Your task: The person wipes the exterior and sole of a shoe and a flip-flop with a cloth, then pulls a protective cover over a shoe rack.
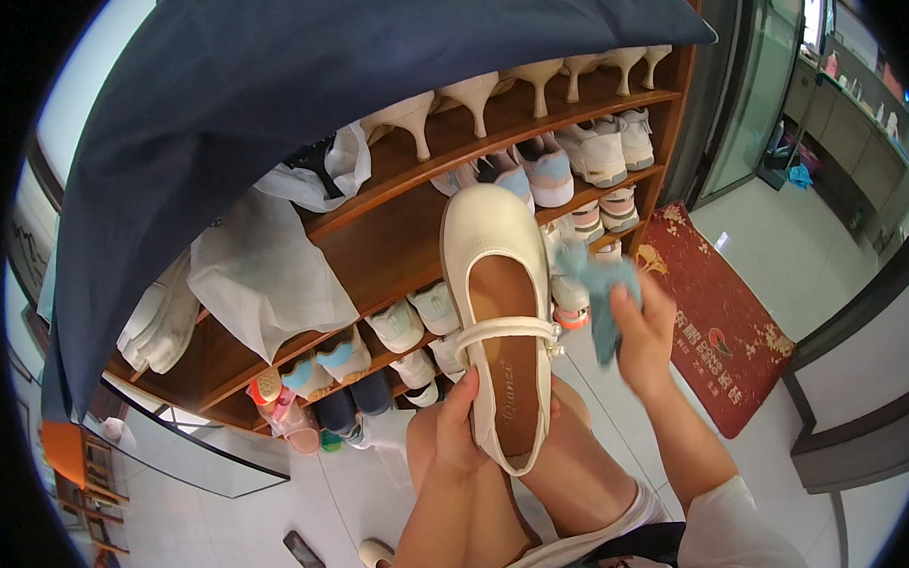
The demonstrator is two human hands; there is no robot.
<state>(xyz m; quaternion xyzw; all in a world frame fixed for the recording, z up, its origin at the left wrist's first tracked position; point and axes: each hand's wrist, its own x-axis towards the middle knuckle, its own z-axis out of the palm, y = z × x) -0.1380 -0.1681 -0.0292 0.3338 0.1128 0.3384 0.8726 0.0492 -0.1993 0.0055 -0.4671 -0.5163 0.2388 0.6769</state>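
Note:
A cream Mary Jane shoe [497,222] with a strap and pearl-like beads is held sole-down, toe away from me, over my knees. My left hand [459,426] grips it near the heel, thumb along its left side and fingers beneath. To the right of the shoe, my right hand [644,330] holds a light blue cloth [609,293], blurred and apart from the shoe. Another cream shoe [375,556] is on the floor at the bottom, partly hidden by my left arm.
A wooden shoe rack [385,241] with heels and sneakers stands in front, partly covered by a dark blue cloth [342,62]. A white bag [266,268] hangs over a shelf. A red mat [715,327] lies right; a phone [304,554] lies on the floor.

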